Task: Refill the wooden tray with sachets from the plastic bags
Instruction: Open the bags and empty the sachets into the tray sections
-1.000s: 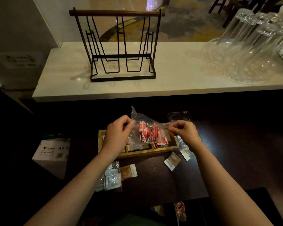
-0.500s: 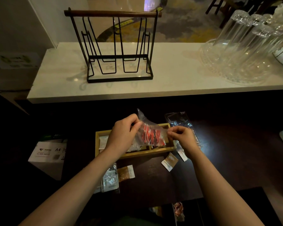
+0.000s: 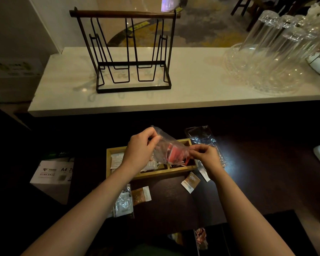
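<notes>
A wooden tray (image 3: 155, 174) with compartments lies on the dark counter. White sachets (image 3: 116, 159) fill its left compartment. Above the tray I hold a clear plastic bag of red sachets (image 3: 171, 151), tilted over the right compartment. My left hand (image 3: 140, 149) pinches the bag's upper left corner. My right hand (image 3: 205, 156) grips its lower right edge. Some red sachets (image 3: 182, 163) lie in the right compartment beneath the bag.
An empty clear bag (image 3: 203, 137) lies behind my right hand. Two brown sachets (image 3: 141, 195) (image 3: 190, 182) and another small bag (image 3: 124, 202) lie in front of the tray. A black wire rack (image 3: 131, 52) and glassware (image 3: 277, 52) stand on the white shelf. An A4 paper box (image 3: 53, 174) sits left.
My hands have drawn closer together, and the bag has gone from stretched flat to bunched and tilted toward the tray's right compartment.
</notes>
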A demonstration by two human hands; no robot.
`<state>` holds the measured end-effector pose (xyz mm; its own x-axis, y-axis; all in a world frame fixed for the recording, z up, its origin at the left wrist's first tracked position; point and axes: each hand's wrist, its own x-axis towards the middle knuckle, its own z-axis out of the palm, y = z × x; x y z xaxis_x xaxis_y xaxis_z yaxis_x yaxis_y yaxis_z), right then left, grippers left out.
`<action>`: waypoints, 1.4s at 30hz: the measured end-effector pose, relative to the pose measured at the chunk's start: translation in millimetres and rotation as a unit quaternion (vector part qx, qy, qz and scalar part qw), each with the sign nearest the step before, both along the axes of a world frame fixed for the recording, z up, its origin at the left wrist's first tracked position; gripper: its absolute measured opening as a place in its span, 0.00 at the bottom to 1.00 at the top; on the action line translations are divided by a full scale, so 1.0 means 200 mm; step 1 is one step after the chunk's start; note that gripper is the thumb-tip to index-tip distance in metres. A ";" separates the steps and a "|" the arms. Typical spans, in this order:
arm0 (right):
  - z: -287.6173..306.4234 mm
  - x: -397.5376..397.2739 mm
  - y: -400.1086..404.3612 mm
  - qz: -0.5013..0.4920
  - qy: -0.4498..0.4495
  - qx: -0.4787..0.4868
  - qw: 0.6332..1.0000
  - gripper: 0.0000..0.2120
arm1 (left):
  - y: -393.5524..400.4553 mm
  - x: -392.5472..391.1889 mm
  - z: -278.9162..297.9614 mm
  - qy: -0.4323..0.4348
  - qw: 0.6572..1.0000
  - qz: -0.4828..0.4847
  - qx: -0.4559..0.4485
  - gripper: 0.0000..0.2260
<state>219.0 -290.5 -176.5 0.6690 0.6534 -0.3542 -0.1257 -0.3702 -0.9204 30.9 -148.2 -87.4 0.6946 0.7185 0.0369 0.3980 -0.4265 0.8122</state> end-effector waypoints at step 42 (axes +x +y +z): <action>0.06 -0.03 -0.02 -0.030 0.056 0.061 0.996 0.06 | -0.04 0.02 0.16 -0.017 1.000 0.010 0.011 0.07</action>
<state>213.2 -294.8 -164.9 0.6684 0.6567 -0.3494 -0.2489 -0.2452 -0.9370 35.0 -156.7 -56.1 0.6788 0.7305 0.0753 0.3791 -0.4364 0.8160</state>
